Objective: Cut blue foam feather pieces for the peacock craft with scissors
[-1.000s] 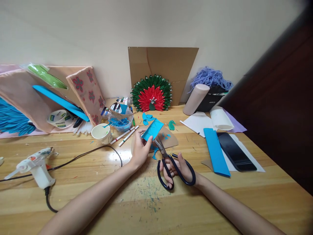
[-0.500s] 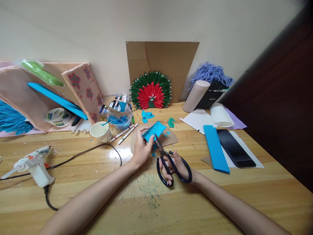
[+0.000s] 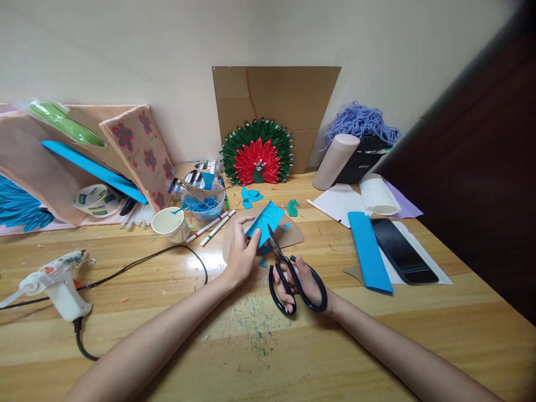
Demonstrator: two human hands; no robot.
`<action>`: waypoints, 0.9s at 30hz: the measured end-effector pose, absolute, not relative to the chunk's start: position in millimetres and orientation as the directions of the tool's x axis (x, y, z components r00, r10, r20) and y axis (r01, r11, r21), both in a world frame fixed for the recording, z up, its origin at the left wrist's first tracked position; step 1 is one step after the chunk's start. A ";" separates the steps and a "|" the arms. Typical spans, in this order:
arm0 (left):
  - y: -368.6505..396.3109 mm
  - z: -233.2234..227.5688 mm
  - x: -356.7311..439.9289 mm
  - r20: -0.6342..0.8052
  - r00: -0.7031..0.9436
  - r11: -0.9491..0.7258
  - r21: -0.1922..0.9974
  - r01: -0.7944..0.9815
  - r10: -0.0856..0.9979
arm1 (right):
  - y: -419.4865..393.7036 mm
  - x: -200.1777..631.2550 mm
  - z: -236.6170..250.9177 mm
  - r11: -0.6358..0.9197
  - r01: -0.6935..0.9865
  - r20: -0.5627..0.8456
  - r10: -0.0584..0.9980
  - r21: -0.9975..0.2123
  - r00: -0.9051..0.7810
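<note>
My left hand (image 3: 243, 251) pinches a piece of blue paper (image 3: 265, 221) that has lines drawn on it. In my right hand (image 3: 304, 286) are black-handled scissors (image 3: 278, 254), fingers through the loops and blades slightly parted at the paper's right edge. Beneath the paper lies a rounded piece of cardboard (image 3: 292, 236) with small blue scraps on it. Just beyond are several blue cut-outs (image 3: 250, 196) and a small green bird-shaped cut-out (image 3: 292, 208).
A glue gun (image 3: 62, 282) with a trailing cord lies left. Markers (image 3: 218, 228), a paper cup (image 3: 171, 224) and a tub of blue scraps (image 3: 204, 204) stand left of centre. A red-green peacock craft (image 3: 257, 156) leans at the back. Folded blue paper (image 3: 370, 252) and a phone (image 3: 404, 251) lie right.
The blue paper has been turned in my left hand, its right side now tilting lower toward me. The scissors have stayed almost in place, blades against its edge. The view has shifted slightly.
</note>
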State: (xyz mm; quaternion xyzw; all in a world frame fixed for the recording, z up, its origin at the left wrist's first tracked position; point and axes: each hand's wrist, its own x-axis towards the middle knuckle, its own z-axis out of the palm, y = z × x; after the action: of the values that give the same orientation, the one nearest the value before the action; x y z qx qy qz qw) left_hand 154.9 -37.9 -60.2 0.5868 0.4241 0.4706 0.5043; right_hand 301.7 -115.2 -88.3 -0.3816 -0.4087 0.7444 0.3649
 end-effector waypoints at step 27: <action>-39.6 -58.4 156.9 0.124 0.234 -0.131 0.991 0.013 0.964 | -115.0 300.3 -90.7 -0.378 -0.245 -0.247 0.866 -0.893 -0.435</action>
State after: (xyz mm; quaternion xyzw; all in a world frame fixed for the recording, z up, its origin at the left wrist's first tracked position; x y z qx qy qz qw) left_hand 156.9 -39.6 -58.4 0.5934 0.4116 0.4619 0.5148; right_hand 300.3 -115.0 -90.7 -0.3765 -0.4124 0.7398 0.3754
